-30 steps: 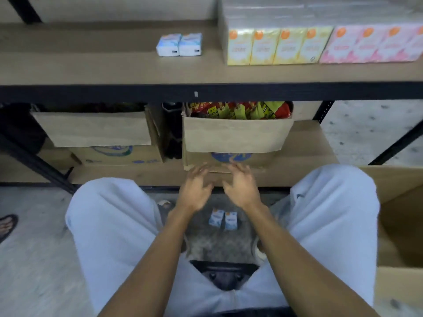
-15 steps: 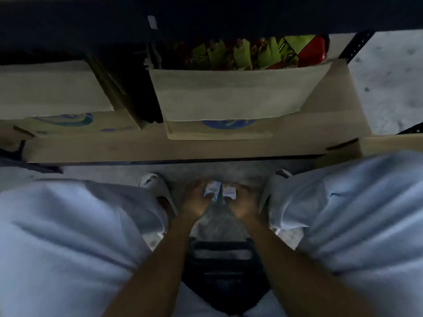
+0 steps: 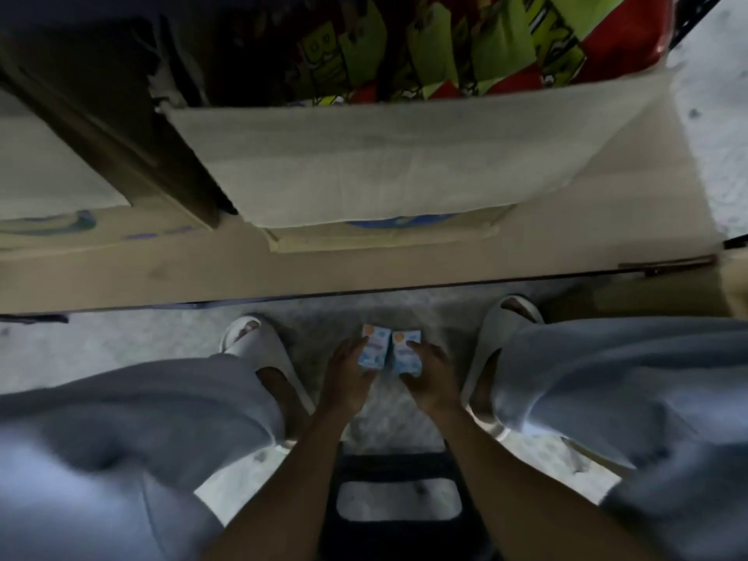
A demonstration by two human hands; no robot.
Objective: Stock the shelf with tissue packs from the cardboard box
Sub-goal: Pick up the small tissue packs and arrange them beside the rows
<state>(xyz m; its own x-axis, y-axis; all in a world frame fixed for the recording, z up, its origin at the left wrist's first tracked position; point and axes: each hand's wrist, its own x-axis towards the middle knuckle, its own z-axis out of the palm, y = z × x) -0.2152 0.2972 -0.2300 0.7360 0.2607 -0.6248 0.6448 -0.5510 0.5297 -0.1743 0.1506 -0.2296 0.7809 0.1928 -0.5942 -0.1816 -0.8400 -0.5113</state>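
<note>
Two small blue-and-white tissue packs lie side by side on the floor between my feet. My left hand [image 3: 348, 374] holds the left tissue pack [image 3: 373, 348] from its left side. My right hand [image 3: 431, 378] holds the right tissue pack [image 3: 406, 352] from its right side. The packs touch each other. The lowest shelf board [image 3: 364, 273] runs across just beyond them. The upper shelf is out of view.
On the low shelf stands an open cardboard box [image 3: 404, 168] with green and red snack packets [image 3: 465, 46], and another box [image 3: 52, 172] to its left. My white sandals [image 3: 259, 350] [image 3: 502, 338] flank the packs. A black stool [image 3: 398, 500] sits under me.
My head has dropped lower and closer to the floor. Both hands went down from in front of the box to the two packs and now hold them.
</note>
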